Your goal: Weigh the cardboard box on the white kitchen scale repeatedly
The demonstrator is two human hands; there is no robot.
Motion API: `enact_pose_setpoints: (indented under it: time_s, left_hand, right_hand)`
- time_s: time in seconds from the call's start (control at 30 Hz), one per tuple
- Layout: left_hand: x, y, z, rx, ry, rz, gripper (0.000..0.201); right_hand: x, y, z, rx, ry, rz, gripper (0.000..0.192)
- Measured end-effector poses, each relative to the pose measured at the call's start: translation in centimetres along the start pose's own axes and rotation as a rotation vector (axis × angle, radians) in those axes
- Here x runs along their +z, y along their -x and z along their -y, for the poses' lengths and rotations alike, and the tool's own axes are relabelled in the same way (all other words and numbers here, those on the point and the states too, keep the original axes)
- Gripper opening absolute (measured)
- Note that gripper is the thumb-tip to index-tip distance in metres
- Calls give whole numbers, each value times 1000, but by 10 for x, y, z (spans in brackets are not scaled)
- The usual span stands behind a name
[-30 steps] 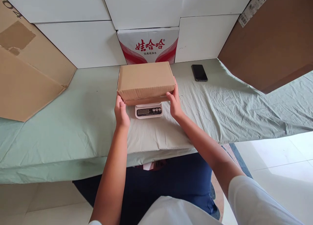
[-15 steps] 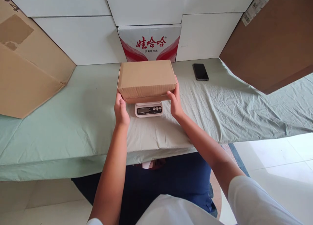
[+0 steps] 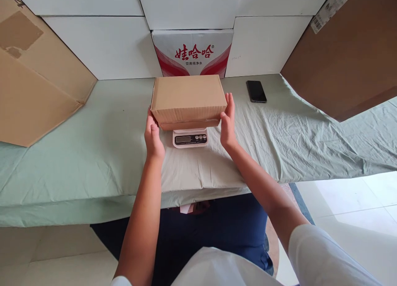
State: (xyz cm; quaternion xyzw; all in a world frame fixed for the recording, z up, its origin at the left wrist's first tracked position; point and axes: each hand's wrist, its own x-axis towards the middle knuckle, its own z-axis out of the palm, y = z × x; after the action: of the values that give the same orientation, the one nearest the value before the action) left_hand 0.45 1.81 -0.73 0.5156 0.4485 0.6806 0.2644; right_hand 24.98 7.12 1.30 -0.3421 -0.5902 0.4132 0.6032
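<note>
A closed brown cardboard box (image 3: 189, 93) rests on a small white digital kitchen scale (image 3: 190, 139), whose display and buttons show in front of it. The box hides the scale's platform. At the box's left side, my left hand (image 3: 154, 139) is loosely open, its fingers along the wall and partly hidden; whether they touch it I cannot tell. By the right side is my right hand (image 3: 228, 122), open with fingers stretched upward and the thumb close to the front corner. The readout is too small to read.
A black phone (image 3: 256, 91) lies to the right on the green cloth (image 3: 77, 162). Behind stand white boxes (image 3: 102, 46) and a red-and-white printed carton (image 3: 194, 52). Large cardboard pieces flank the table at left (image 3: 40, 83) and right (image 3: 344, 58).
My right hand has loosened and moved outward from the box's right side. My left hand has eased slightly from the left side. The box stays on the scale; the view has shifted slightly.
</note>
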Motion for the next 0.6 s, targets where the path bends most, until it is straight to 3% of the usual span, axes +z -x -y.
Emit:
enact_pose_setpoints:
  time_s: [0.27,0.6]
  left_hand:
    - [-3,-2,2,26,67,-102,75]
    - [0,-2,0,-7,85,-141,80]
  right_hand:
    - [-16,-13,-15,64,-113,-135,77]
    - [-12,-13,-15,119,-161,-175,82]
